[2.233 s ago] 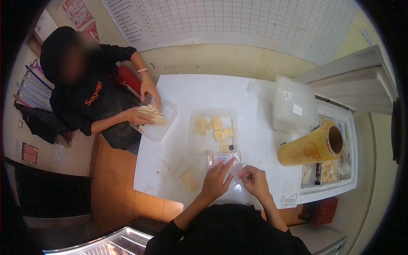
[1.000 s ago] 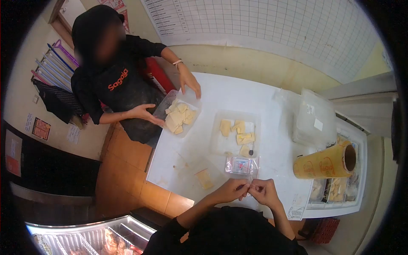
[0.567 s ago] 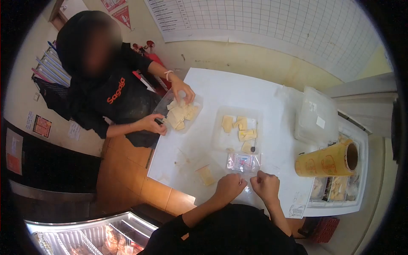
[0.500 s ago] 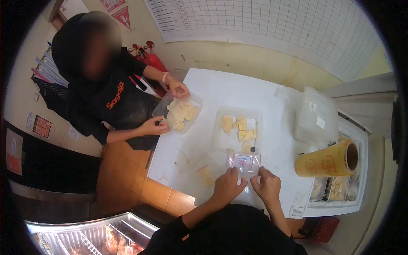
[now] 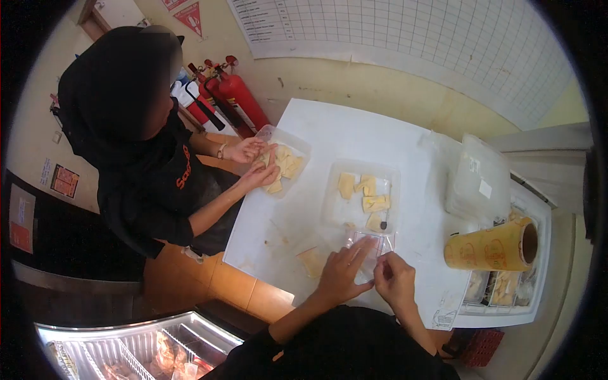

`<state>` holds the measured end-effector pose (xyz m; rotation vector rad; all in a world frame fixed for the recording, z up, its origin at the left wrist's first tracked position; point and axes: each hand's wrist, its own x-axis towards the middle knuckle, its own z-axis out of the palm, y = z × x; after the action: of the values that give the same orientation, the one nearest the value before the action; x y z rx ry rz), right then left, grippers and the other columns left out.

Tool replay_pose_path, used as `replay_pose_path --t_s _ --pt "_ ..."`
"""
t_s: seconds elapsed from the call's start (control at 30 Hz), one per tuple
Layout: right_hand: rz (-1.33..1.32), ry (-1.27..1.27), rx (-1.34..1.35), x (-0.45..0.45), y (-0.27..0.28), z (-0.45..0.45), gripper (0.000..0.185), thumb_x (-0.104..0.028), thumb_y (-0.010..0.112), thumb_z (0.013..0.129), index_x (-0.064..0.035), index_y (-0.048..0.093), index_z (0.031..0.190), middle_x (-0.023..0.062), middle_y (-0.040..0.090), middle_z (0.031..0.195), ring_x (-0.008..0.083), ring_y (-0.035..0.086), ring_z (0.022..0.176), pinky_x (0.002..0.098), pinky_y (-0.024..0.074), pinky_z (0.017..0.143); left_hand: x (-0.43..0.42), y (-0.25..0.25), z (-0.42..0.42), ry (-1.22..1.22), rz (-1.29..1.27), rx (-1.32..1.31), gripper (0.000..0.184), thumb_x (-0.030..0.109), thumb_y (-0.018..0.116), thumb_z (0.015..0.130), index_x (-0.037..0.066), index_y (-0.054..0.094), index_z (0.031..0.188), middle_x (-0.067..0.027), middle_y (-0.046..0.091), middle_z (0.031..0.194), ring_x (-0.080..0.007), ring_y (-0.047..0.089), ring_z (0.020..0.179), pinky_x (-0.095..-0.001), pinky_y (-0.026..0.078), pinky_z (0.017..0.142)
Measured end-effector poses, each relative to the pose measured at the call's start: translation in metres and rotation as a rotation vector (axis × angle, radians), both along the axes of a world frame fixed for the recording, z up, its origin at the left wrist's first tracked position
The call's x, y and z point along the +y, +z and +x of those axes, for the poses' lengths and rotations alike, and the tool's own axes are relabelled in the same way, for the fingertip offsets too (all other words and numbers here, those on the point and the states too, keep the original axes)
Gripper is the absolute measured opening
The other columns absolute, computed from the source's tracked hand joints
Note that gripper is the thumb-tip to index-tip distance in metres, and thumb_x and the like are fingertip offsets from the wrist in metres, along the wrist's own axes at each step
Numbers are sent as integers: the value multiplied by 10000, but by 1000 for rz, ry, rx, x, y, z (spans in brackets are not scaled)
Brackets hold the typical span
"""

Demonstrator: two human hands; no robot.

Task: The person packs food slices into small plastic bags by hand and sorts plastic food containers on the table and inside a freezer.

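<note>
A clear plastic bag [image 5: 387, 242] with a printed label lies at the near edge of a clear plastic container. My left hand [image 5: 342, 273] rests flat over the bag, fingers stretched out. At the bag's right side, my right hand [image 5: 395, 276] is closed with its fingertips pinching the plastic. Several pale yellow folded pieces [image 5: 376, 203] lie inside the container [image 5: 330, 206], along with a small dark object [image 5: 383, 225]. To the left of my left hand, another pale piece [image 5: 311, 261] lies on the white table.
Across the white table [image 5: 288, 221], a co-worker's hands [image 5: 256, 166] handle pale pieces over a second plastic container [image 5: 300, 152]. A large roll of plastic wrap [image 5: 481, 249] and a translucent box [image 5: 479, 180] stand at right. A lit freezer [image 5: 145, 323] is lower left.
My left hand has opened from a closed grip and spread over the bag. My right hand stays closed on its edge. The co-worker's hands have come together over their container.
</note>
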<state>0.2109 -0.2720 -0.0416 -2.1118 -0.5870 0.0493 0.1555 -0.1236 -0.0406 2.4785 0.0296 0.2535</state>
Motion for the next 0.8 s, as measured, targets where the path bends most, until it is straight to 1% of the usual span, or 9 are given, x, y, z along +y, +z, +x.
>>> replay_pose_path --t_s 0.07,0.17,0.3,0.37,0.5,0.57,0.63,0.7,0.8 --pt "2 -36 30 5 1 -6 63 -5 619 792 1 585 845 125 594 686 200 588 519 313 475 492 -7 -13 -3 -21 -109 -194 631 190 771 689 87 527 1261 -69 585 1229 -233 583 942 -349 458 802" --pt "31 -105 44 12 3 -7 80 -19 630 791 -1 584 855 118 583 654 186 575 500 315 469 478 -8 -22 -8 -17 -116 -286 542 107 755 698 93 575 1209 -63 610 1172 -212 590 803 -309 480 716" --pt "72 -106 38 16 7 -6 103 -42 655 793 -1 589 861 107 580 637 169 579 504 305 457 462 -3 -20 -10 28 -227 -244 519 85 759 697 76 589 1187 -76 623 1120 -208 613 760 -291 488 658" --pt "40 -41 125 16 15 3 96 -45 651 806 1 593 868 109 585 639 170 581 505 307 455 466 -1 -16 -11 106 -472 -131 481 69 758 723 82 595 1176 -78 628 1070 -169 578 657 -275 491 617" --pt "24 11 180 28 17 38 77 -57 609 862 7 601 904 120 602 661 225 584 513 323 461 502 15 -9 -13 213 -471 -154 479 79 777 728 85 602 1174 -67 635 1011 -119 532 583 -251 454 550" --pt "-64 69 116 41 8 67 82 -28 556 872 6 605 929 147 631 750 297 611 626 364 484 594 25 -9 -16 304 -495 -118 493 102 803 712 78 609 1164 -58 643 970 -94 527 569 -231 411 530" --pt "-113 182 -118 57 -31 102 167 -2 545 837 -9 603 993 176 640 895 341 612 822 406 487 717 32 -13 -18 333 -511 -135 490 110 813 705 72 615 1152 -58 646 958 -83 520 544 -220 380 519" --pt "-220 296 -132 81 -54 133 288 -20 571 783 -18 583 1071 180 615 1056 326 564 1017 436 451 846 35 -14 -19 397 -569 -92 452 93 804 716 81 622 1130 -44 653 1022 -68 542 585 -224 405 562" --pt "-385 370 -322 117 -88 165 426 -92 636 722 -12 551 1132 162 586 1133 322 513 1107 428 417 912 35 -18 -23 415 -574 -106 442 86 797 723 79 620 1128 -48 655 1038 -66 544 587 -227 410 564"
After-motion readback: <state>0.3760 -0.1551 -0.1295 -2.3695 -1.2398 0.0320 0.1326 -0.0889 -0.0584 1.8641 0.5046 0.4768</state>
